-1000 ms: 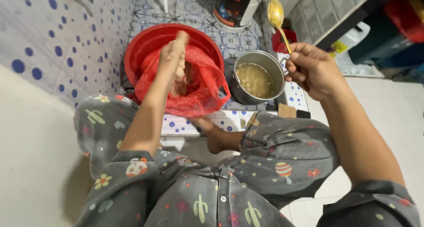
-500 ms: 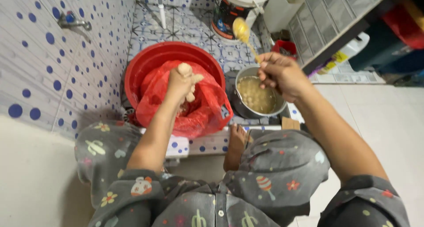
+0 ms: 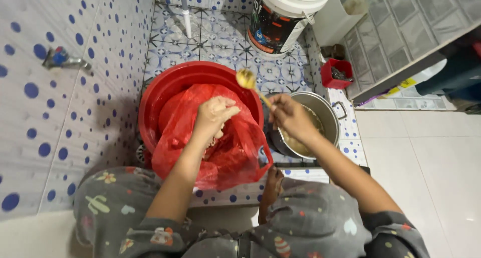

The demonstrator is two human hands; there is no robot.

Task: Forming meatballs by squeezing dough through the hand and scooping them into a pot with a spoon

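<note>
My left hand (image 3: pixel 214 116) is closed on a pale lump of food, held over the open red plastic bag (image 3: pixel 225 152) that lies in a round red basin (image 3: pixel 175 80). My right hand (image 3: pixel 290 116) grips a golden spoon (image 3: pixel 253 86) by its handle; the spoon's bowl carries a bit of food and hovers above the bag's far edge. Under my right hand stands a steel pot (image 3: pixel 328 117) with brownish mash inside. I am squatting, knees in patterned grey trousers.
A white-lidded paint bucket (image 3: pixel 283 22) stands behind the pot, a small red box (image 3: pixel 336 73) to its right. A tap (image 3: pixel 65 60) sticks out of the blue-dotted tiled wall at left. A white pipe (image 3: pixel 185 12) runs down at the back.
My right hand has brought the spoon down and leftward, from over the pot to over the red bag. My left hand stays in the bag, fingers now curled on the lump.
</note>
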